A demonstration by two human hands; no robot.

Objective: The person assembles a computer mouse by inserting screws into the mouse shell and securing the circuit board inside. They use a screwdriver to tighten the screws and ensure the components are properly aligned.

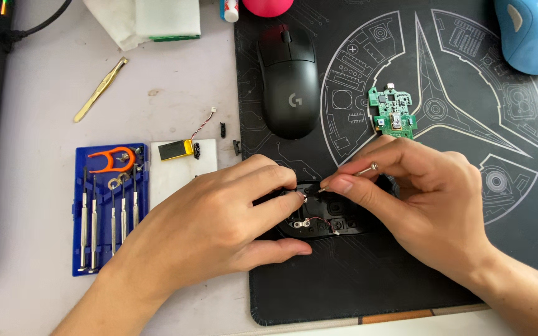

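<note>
the left hand (219,218) lies curled over the left side of an opened black mouse shell (325,224) at the near middle of the dark desk mat (368,292), its fingertips pressing on the shell's rim, grasping it rather than lifting it. the right hand (424,199) pinches a small silver screwdriver (362,169) between thumb and forefinger, the tip angled down into the shell just beside the left fingertips. inside the shell a thin red and black wire (322,223) shows.

just beyond the right hand a green circuit board (392,112) lies on the mat. a whole black mouse (289,81) sits at the far middle, a blue mouse (533,34) at the far right corner. left of the mat, on the pale surface (32,298), are a blue tool case (108,211) with screwdrivers, a small battery (177,149) on a white pad, and brass tweezers (101,89).
</note>
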